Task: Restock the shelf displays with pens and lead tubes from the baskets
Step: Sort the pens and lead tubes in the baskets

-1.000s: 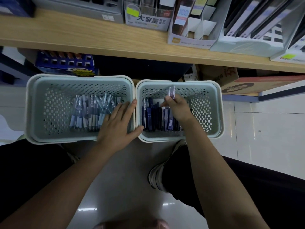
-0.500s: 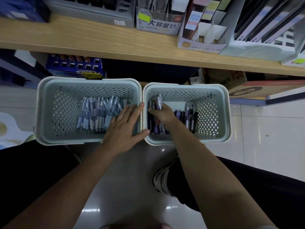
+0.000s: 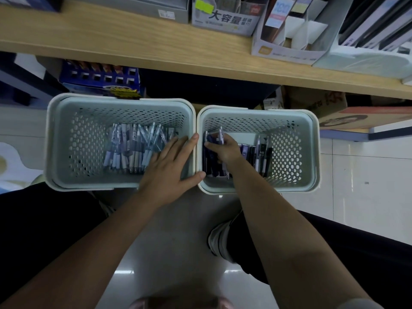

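Observation:
Two pale perforated baskets stand side by side on the floor. The left basket (image 3: 66, 139) holds several light blue and white pens (image 3: 131, 150). My left hand (image 3: 171, 166) lies flat with straight fingers over that basket's right wall, thumb at the near corner. The right basket (image 3: 298, 152) holds dark lead tubes (image 3: 260, 155) and pens. My right hand (image 3: 225, 148) reaches into its left side and grips a few pens (image 3: 220, 136) whose tips stick up above the fingers.
A wooden shelf (image 3: 133, 43) runs across the top with display boxes: a grey printed pen box (image 3: 225, 18) and a white divided box (image 3: 289, 43). A blue box (image 3: 100, 79) sits under the shelf behind the left basket. My shoe (image 3: 218, 241) is on the tiled floor.
My right hand has moved from the middle of the right basket to its left side, still holding pens; dark tubes on the right are now uncovered. The left hand stays on the left basket.

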Available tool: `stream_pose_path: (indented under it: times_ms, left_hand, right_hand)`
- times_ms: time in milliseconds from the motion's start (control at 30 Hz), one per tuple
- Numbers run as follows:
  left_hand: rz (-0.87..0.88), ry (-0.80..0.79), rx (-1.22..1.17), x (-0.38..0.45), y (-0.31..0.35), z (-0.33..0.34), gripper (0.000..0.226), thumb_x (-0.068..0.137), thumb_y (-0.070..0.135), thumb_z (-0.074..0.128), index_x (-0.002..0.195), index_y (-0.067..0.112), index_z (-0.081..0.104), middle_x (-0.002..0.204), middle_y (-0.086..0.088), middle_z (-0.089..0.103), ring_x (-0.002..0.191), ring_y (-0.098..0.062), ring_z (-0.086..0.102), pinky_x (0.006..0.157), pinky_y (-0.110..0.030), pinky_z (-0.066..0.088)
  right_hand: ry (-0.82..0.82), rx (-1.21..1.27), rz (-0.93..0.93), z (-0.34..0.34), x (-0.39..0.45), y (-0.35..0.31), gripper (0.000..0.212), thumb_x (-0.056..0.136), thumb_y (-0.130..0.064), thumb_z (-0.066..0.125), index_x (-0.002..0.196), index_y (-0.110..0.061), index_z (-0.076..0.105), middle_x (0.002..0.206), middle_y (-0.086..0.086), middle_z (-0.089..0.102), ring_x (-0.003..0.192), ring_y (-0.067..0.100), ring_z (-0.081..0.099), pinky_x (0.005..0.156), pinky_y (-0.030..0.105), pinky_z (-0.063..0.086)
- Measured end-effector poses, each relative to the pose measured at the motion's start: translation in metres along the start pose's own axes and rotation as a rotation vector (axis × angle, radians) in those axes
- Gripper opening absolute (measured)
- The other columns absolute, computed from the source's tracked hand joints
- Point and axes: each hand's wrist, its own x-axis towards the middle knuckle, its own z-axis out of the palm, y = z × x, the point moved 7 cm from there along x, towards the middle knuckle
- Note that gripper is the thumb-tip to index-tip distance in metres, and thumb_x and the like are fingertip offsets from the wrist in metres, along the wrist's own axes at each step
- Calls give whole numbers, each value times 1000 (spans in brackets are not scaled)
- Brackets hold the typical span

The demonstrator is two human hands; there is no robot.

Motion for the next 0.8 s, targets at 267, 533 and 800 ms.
stream_pose_path:
  times_ms: [267, 533, 800]
  left_hand:
    - [-4, 3, 1, 0, 0, -1, 87, 86, 78, 28, 155, 46, -14, 168, 3, 11, 154, -18, 5, 117, -56, 21]
    - [-9, 3, 31, 0, 0, 0, 89, 85, 79, 25, 156, 44, -16, 168, 3, 12, 155, -19, 5, 117, -56, 21]
    - [3, 15, 29, 1, 0, 0, 88, 86, 78, 27, 156, 43, -14, 168, 2, 14, 154, -20, 8, 116, -57, 24]
  right_hand:
    - [22, -29, -19, -3, 0, -1, 23, 81, -22, 83, 94, -17, 65, 93, 0, 66, 78, 11, 59, 60, 23, 42]
    - [-32, -29, 25, -3, 1, 4, 38, 78, -37, 85, 104, -14, 69, 69, -10, 55, 57, 6, 47, 50, 21, 36]
    - [-245, -118, 79, 5, -8, -1, 80, 77, -63, 75, 139, -18, 52, 80, -10, 53, 64, 6, 48, 55, 22, 39]
